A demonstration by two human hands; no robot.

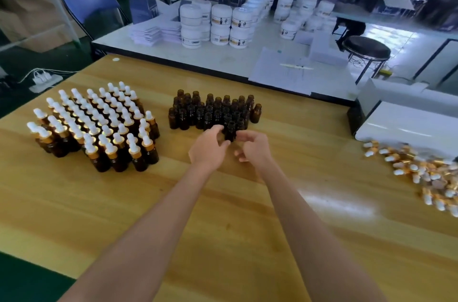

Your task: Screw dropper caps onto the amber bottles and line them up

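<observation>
A cluster of uncapped amber bottles (213,111) stands at the middle of the wooden table (223,227). The front bottle (230,129) stands between my two hands. My left hand (207,149) curls thumb and fingers round that bottle's left side. To the bottle's right, my right hand (254,149) has loosely curled fingers, with the index finger near the glass and nothing visible in it. To the left stand several rows of capped bottles (96,125) with white droppers and gold collars. A heap of loose dropper caps (421,175) lies at the right edge.
A white box (406,125) sits at the table's right, behind the caps. Beyond the far edge is a white table (223,54) with stacked white jars (218,25) and papers. A blue chair (89,2) and a stool (366,50) stand further back.
</observation>
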